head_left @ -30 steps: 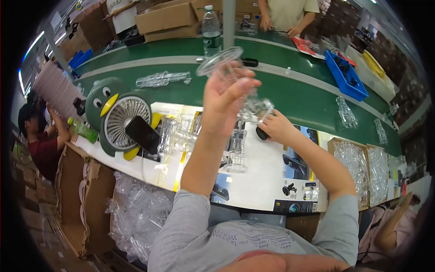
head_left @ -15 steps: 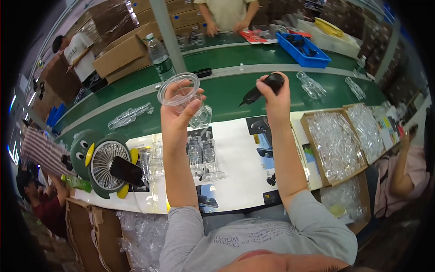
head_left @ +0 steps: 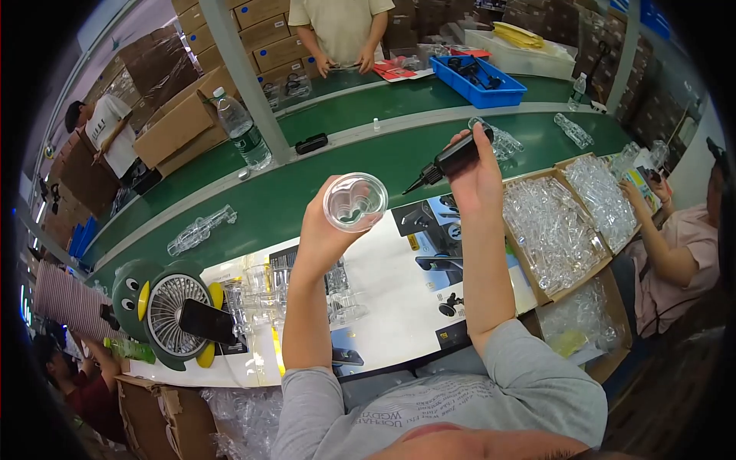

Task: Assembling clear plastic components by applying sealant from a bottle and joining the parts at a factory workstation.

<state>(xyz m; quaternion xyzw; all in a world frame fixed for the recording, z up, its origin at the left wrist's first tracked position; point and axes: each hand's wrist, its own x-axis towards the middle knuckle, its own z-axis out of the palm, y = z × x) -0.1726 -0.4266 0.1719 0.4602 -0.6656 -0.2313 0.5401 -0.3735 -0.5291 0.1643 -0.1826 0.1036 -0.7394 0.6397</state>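
My left hand [head_left: 316, 228] is closed round a clear plastic part with a round, cup-like rim [head_left: 355, 202], its open end facing up. My right hand [head_left: 480, 182] grips a black squeeze bottle [head_left: 455, 158] with a narrow pointed nozzle. The bottle is tilted, its tip pointing down and left, a short way right of the clear rim and apart from it. Below my left hand, several similar clear plastic pieces [head_left: 257, 290] stand and lie on a printed white sheet [head_left: 391, 307].
Beside the clear pieces stands a green penguin-shaped fan [head_left: 178, 316] with a phone [head_left: 207, 320] against it. Cartons of clear parts [head_left: 552, 238] are at right. Across the green conveyor [head_left: 337, 165] are a water bottle [head_left: 244, 132], a blue bin [head_left: 479, 83] and a person's hands.
My left hand has turned the clear part so its round opening faces me, and has moved right and down. The black bottle stays in my right hand, nozzle still pointing down-left.
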